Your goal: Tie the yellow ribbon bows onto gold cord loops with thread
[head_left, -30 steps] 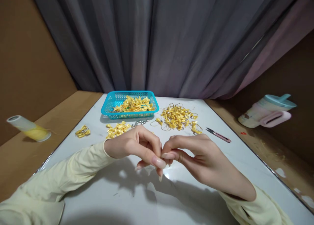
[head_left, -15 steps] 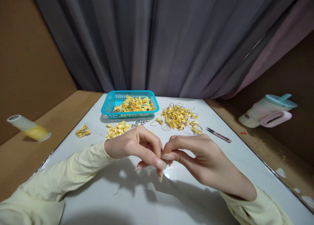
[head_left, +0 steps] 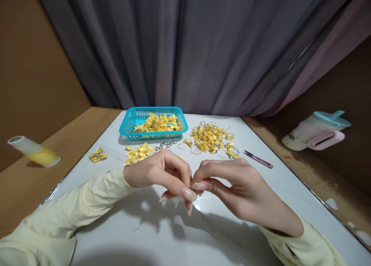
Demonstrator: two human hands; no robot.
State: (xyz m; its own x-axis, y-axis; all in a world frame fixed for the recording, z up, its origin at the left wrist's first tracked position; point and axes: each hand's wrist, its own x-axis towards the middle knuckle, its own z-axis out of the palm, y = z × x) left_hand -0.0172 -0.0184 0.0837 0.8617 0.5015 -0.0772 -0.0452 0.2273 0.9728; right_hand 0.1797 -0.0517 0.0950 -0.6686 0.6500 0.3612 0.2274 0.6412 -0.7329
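Observation:
My left hand (head_left: 165, 175) and my right hand (head_left: 232, 183) meet above the front middle of the white tabletop (head_left: 139, 235). Both are closed in a pinch, fingertips touching or nearly so. Whatever lies between the fingers is hidden. Just beyond my left hand are a pile of yellow ribbon bows (head_left: 139, 153) and several small silver bells or beads (head_left: 165, 144). Past my right hand lies a heap of yellow bows with thin cords and silver pieces (head_left: 210, 137).
A blue basket (head_left: 124, 131) of yellow bows stands at the back. Pink-handled thread snips (head_left: 258, 159) lie right; a small bow bundle (head_left: 97, 154) lies left. A cone of yellow thread (head_left: 40, 153) stands far left, a lidded tumbler (head_left: 314, 131) far right. A grey curtain (head_left: 185, 49) hangs behind.

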